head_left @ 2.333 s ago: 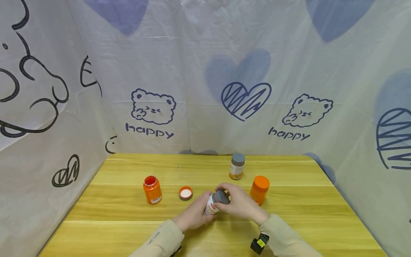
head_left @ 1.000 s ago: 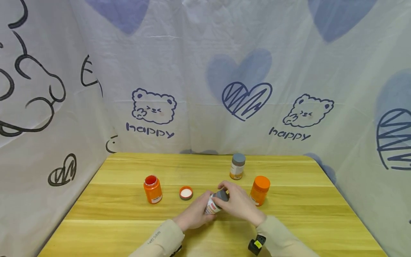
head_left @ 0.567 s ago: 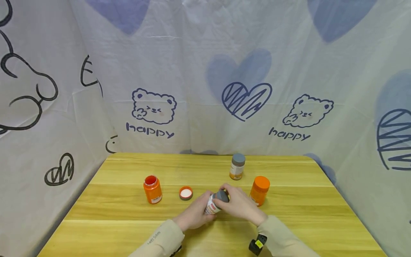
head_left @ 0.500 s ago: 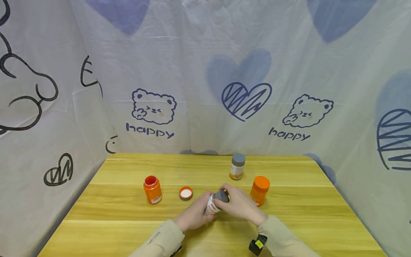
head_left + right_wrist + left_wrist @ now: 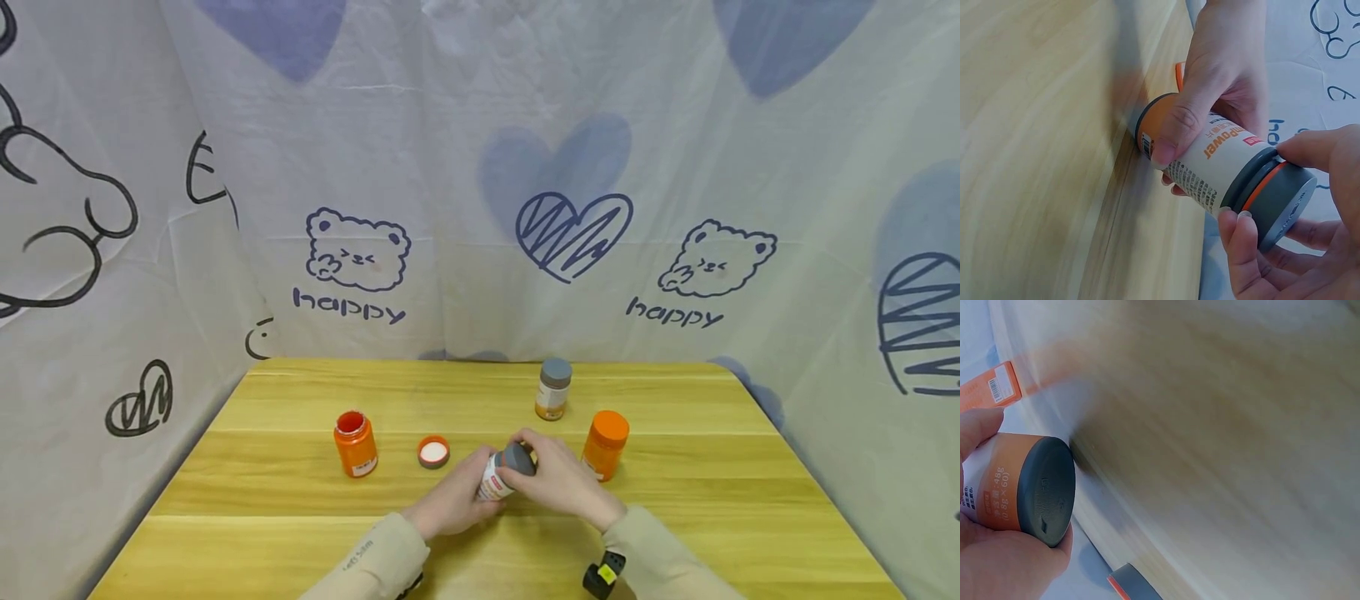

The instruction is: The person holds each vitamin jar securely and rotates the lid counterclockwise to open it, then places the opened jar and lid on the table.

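Held bottle (image 5: 1219,165) — white, orange, grey.

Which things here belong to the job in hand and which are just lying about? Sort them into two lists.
In the job:
- white-labelled bottle, held by the left hand
- its grey cap, gripped by the right hand

Apparently lying about, untouched:
- open orange bottle
- loose cap, inside up
- standing grey-capped bottle
- orange-capped bottle

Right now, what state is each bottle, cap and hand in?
Held bottle: tilted.
Held cap: at the bottle's mouth, tightness can't be told.
Left bottle: upright, uncapped.
Loose cap: underside up on the table.
Back bottle: upright, capped.
Right bottle: upright, capped.
Left hand: grips held bottle.
Right hand: grips held cap.
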